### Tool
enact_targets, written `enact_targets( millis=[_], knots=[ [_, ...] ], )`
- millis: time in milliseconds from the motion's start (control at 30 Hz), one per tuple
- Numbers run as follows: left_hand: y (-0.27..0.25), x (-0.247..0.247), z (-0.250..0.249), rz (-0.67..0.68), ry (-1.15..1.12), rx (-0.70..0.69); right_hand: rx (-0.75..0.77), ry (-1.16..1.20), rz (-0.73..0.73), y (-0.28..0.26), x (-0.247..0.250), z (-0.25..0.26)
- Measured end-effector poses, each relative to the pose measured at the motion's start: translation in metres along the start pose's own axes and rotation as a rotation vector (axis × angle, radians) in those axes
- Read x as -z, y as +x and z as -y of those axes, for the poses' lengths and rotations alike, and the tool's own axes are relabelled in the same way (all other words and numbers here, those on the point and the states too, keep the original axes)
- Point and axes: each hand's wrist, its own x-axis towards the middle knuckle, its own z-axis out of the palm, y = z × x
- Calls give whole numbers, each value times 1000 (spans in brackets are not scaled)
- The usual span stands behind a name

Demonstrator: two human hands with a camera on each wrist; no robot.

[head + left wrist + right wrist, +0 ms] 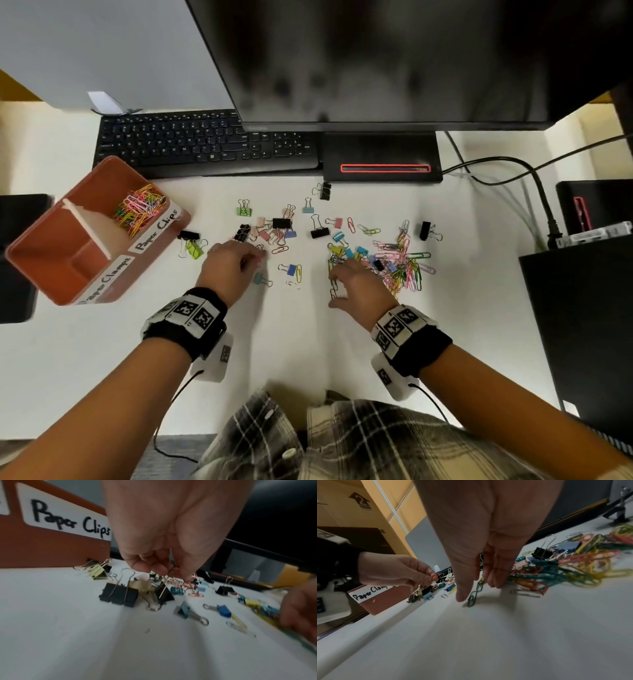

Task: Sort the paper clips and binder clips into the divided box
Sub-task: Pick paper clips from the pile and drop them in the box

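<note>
The orange divided box (41,251) stands at the left, labelled "Paper Clips" and "Paper Clamps"; its far compartment holds coloured paper clips (140,209). Binder clips (281,224) lie scattered mid-desk, and a heap of paper clips (404,267) lies to the right. My left hand (255,260) hovers by the binder clips and pinches a pink paper clip (189,580) between thumb and fingers. My right hand (337,284) points down at the heap's left edge, its straight fingertips (494,581) on the desk beside linked green paper clips (473,596), which lie between thumb and fingers.
A black keyboard (205,144) and the monitor base (380,157) lie behind the clips under the monitor (411,61). Cables (513,164) run at the back right. A black computer case (582,325) bounds the right side, and a dark object (17,257) sits left of the box.
</note>
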Motion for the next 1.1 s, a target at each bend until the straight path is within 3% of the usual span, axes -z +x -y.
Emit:
enact_targets(
  millis=[133,367,567,867,1100],
  knots=[
    [8,8,-10,-61,-31,50,-31,9,-22,-1,-9,1],
    [26,-1,-33,63,112,34,-84,-17,-12,4,-6,9],
    [33,-11,-39,16,223,-29,-68,-67,16,1,-5,11],
    [34,-11,-42,36,279,-89,-117,111,-151,6,2,7],
    [32,-11,-44,55,290,-50,-165,-116,-205,29,-2,19]
  ],
)
